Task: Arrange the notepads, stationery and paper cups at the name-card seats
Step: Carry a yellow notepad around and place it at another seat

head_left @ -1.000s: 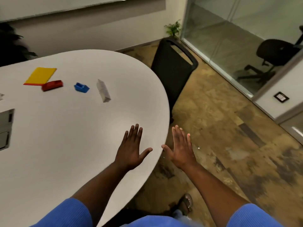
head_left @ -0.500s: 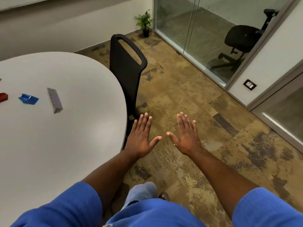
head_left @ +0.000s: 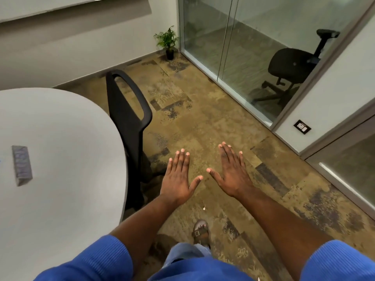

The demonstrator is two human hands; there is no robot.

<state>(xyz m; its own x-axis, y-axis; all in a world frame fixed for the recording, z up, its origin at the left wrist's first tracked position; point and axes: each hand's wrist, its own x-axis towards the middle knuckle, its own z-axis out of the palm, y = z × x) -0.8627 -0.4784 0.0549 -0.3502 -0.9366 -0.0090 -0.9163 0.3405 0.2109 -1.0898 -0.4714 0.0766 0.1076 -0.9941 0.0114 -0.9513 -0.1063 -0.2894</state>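
Both left hand and right hand, grip spread empty, have swung off the worktop over the floor, probably fetching supplies next.

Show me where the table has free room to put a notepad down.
The table is bare between the name card and its rounded edge by the chair, and from the card towards the left sleeve. Nothing in view is crowded.

A mottled brown carpet covers the floor. A white round table fills the 9 o'clock side, with a black chair against its edge. A small potted plant stands in the corner at 12 o'clock. A glass partition runs toward 3 o'clock, with an office chair behind it.
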